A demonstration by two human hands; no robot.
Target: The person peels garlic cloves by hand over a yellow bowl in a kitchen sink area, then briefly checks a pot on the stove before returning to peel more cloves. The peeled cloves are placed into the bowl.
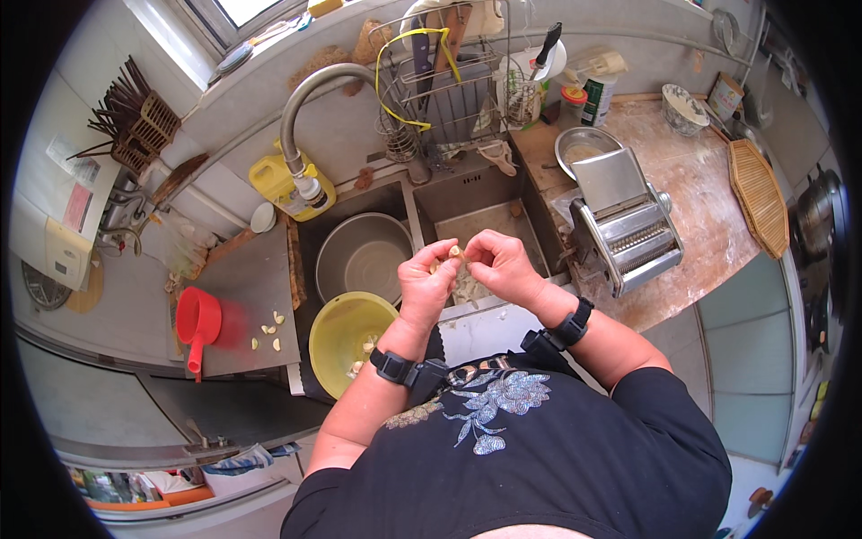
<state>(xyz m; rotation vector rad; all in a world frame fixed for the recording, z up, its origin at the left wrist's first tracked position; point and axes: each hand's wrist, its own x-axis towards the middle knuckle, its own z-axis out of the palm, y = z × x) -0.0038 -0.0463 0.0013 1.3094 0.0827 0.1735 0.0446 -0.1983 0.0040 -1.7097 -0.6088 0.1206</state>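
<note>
Between the fingertips of my left hand (427, 283) is a garlic clove (456, 252), held above the edge of the right sink basin (532, 232). My right hand (505, 266) is close beside it, thumb and forefinger pinched together near the clove; whether they grip a bit of skin is too small to tell. Pale scraps of peel (468, 286) lie in the basin below. Left of my hands, a yellow-green plastic bowl (323, 330) contains garlic pieces (369, 343). Several peeled cloves (269, 329) rest on the grey board (232, 269) farther left.
A steel basin (363, 259) stands in the left sink under the curved faucet (289, 114). On the board is a red plastic dipper (199, 316). A pasta machine (630, 229) occupies the floury wooden board (700, 175) at right. Behind the sinks stands a wire rack with knives (424, 57).
</note>
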